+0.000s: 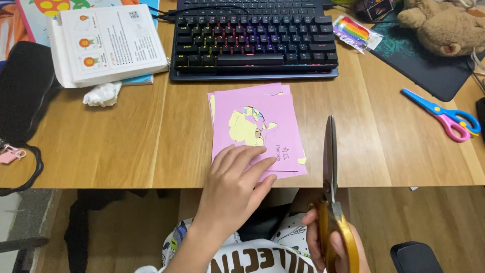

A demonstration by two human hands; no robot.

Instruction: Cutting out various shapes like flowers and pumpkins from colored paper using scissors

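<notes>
Two hands: left hand [233,186] flat on pink sheets [257,129]; right hand [331,245] fingers grip gold scissors [331,172].

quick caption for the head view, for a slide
Left hand rests on pink paper sheets on a wooden desk; right hand holds gold-handled scissors.

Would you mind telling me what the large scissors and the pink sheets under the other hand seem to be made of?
The large scissors look metal: grey, smooth blades with glossy gold-coloured handles in the right hand. The pink sheets look like matte paper or thin card, flat, stacked, one with a cut-out hole, under the left hand.
</notes>
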